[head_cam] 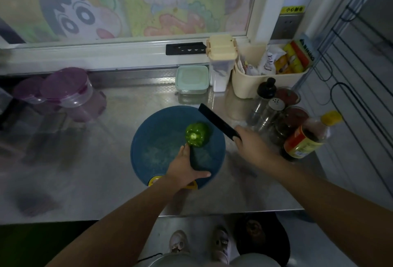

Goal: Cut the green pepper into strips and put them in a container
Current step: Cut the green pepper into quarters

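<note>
The green pepper sits whole on the blue board, right of its centre. The left hand, spread wide, touches the pepper's near side, likely steadying it; the right hand grips the black knife above the board's right edge, poised for a first cut.

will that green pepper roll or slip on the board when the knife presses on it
Likely to rock: the green pepper is whole and rounded, sitting on the blue board. Its glossy skin looks slippery, so the knife may skid. Probably light for its size; the left hand beside it should steady it.
</note>
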Motion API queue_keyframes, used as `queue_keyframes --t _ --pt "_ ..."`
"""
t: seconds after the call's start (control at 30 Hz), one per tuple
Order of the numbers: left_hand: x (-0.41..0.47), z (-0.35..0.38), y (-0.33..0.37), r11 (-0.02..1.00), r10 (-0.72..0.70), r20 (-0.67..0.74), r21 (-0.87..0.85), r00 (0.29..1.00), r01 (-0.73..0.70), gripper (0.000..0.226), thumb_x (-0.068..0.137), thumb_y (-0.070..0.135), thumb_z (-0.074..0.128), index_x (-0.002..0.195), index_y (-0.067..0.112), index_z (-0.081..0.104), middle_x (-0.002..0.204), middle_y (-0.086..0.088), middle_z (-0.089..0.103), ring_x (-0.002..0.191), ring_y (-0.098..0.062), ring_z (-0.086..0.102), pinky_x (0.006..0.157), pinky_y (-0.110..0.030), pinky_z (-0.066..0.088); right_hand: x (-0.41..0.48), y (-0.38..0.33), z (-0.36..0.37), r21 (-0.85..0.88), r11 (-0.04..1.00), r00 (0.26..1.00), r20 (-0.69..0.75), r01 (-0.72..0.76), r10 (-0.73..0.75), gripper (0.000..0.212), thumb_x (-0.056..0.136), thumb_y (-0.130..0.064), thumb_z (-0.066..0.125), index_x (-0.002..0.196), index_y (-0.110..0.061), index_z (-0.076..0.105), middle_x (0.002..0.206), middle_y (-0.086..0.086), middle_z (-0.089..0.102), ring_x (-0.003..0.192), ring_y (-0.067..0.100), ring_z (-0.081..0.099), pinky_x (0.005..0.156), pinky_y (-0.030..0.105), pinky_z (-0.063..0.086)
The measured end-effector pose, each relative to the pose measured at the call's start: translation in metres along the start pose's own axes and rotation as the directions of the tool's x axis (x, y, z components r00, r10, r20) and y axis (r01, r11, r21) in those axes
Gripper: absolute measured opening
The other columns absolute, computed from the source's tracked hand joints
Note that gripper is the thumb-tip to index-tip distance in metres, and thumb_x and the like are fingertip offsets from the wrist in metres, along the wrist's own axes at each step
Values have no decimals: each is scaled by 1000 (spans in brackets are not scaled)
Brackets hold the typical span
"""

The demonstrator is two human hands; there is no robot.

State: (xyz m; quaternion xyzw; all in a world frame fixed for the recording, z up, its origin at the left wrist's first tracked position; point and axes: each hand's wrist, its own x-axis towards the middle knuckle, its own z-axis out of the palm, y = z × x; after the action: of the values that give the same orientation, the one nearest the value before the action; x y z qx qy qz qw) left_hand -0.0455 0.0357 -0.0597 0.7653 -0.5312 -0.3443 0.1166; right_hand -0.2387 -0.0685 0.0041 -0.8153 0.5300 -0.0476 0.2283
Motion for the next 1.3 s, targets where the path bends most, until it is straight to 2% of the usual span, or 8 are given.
queue_keyframes --t 0.17,0.27,0.33,0.47,0.63,1.13,1.2,1.3 --pt "11 -41 -15 989 78 25 122 997 -80 102 67 38 81 148 19 22 146 -7 36 132 -25 35 108 -30 30 10 -19 -5 12 1000 1000 6 -26 26 16 98 -22 41 108 -12 50 93 12 62 88 31 59 70 35 43" --pt "28 -80 -48 956 -151 1 254 989 146 113 64 45 81 150 19 11 153 -16 13 140 -36 16 113 -49 24 11 -21 -1 11 999 999 6 -37 37 16 97 -23 42 106 -13 50 98 13 62 90 32 58 72 35 43" --pt "34 -97 -66 938 -270 22 231 962 258 121 64 50 80 151 22 1 155 -17 -4 143 -37 1 115 -52 17 12 -22 1 40 997 998 7 -62 62 15 97 -22 43 106 -12 50 98 12 63 89 31 59 72 35 44" --pt "49 -110 -70 955 -264 40 154 964 255 124 64 51 80 150 30 -7 155 -16 -13 143 -38 -2 115 -54 15 14 -19 1 53 995 996 21 -83 82 16 97 -20 43 108 -11 50 96 13 63 88 31 59 68 33 41" --pt "62 -110 -68 938 -279 80 235 957 254 123 64 59 76 148 37 -12 153 -20 -14 142 -41 -5 116 -53 12 15 -17 -3 1 997 997 34 -76 76 16 97 -18 43 109 -9 50 95 15 62 87 30 57 65 30 34" --pt "7 -55 -44 911 -341 59 269 938 314 118 70 69 63 148 27 -15 152 -26 -14 142 -43 -7 116 -51 9 -20 2 -5 -10 998 993 97 -66 67 5 95 -17 46 93 -13 46 79 6 55 80 27 57 60 28 30" --pt "4 -49 -33 960 -225 -14 165 974 225 101 78 63 59 151 19 4 154 -24 -2 143 -39 4 117 -47 15 -24 1 -6 -13 998 995 76 -68 68 8 96 -18 44 97 -12 47 80 6 55 78 26 57 60 28 30" --pt "5 -44 -6 976 -56 -85 -214 995 36 70 87 46 58 143 13 32 147 -12 34 133 -25 37 106 -32 33 -30 -9 -5 2 997 997 -25 -75 75 17 99 -23 38 106 -11 47 78 2 53 71 19 52 60 28 32"
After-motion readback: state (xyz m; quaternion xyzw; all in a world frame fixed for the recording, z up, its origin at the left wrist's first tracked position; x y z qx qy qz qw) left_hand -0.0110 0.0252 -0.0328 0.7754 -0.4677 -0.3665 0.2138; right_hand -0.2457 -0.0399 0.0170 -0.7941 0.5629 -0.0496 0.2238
